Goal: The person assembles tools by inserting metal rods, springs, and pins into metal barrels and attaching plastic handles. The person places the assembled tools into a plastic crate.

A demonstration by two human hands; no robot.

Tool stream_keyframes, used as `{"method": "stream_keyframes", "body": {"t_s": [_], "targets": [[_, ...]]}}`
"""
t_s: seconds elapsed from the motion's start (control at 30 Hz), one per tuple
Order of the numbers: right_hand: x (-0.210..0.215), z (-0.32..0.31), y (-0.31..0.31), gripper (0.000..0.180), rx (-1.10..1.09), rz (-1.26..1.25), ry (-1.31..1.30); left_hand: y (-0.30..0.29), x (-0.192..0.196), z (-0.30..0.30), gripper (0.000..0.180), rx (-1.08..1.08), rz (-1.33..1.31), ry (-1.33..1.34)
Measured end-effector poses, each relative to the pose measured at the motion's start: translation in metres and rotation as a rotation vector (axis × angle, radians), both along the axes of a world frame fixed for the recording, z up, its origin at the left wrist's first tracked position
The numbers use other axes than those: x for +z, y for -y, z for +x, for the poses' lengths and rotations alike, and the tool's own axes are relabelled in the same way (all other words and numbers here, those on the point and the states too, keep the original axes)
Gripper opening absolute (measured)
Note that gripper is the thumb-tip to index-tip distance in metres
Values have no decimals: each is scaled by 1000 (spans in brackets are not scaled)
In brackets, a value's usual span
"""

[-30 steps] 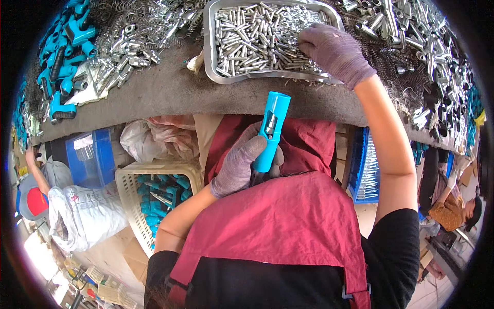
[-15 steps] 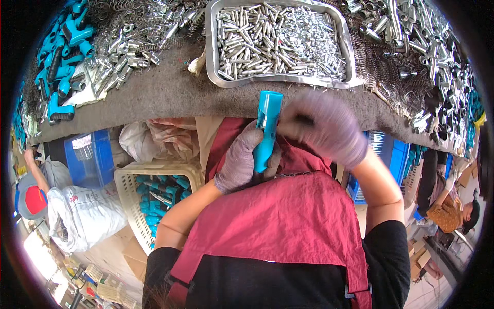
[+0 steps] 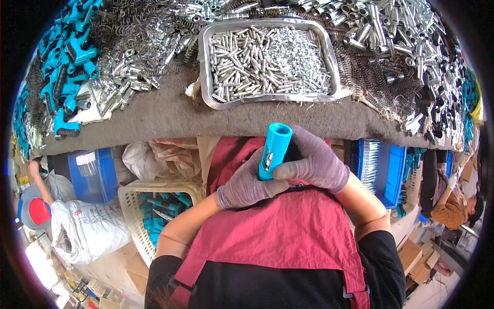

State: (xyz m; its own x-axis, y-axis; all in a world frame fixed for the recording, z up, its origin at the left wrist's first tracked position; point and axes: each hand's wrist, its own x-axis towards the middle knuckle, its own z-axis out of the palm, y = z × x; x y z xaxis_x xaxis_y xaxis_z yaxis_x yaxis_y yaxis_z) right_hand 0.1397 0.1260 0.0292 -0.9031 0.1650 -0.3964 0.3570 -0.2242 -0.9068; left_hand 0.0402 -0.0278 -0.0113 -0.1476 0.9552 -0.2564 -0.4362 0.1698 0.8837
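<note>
A teal tubular tool housing [image 3: 278,141] stands nearly upright in front of my apron, its round open end up. A bit of metal shows in the slot on its side. My left hand [image 3: 247,183], in a greyish-purple glove, closes around its lower left side. On the other side my right hand [image 3: 321,164], gloved the same way, grips it, with the thumb pressed across the lower part. My palms hide the housing's lower end. Beyond it, on the bench, sits a metal tray [image 3: 218,105] of small silver pins and tiny bright metal pieces.
Teal pistol-shaped housings [image 3: 66,87] and dark coil springs [image 3: 116,31] are heaped at the far left, with silver metal tubes [image 3: 375,31] at the far right. Below the bench are a cream basket [image 3: 131,213] and blue bins [image 3: 95,188]. Other people work at both sides.
My right hand, blurred beside the housing before, has come down and now grips it. The housing is lower and its open end tips toward me. The view has shifted slightly.
</note>
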Motion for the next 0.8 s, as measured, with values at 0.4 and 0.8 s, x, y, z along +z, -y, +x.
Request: {"method": "stream_keyframes", "body": {"t_s": [0.4,0.8], "targets": [[14,-24,-13,25,-122,169,-183,-16,28,-27,43,-88,-54,266],[1,-62,-125,16,279,1580,108,-16,4,-61,52,460,50,-858]]}}
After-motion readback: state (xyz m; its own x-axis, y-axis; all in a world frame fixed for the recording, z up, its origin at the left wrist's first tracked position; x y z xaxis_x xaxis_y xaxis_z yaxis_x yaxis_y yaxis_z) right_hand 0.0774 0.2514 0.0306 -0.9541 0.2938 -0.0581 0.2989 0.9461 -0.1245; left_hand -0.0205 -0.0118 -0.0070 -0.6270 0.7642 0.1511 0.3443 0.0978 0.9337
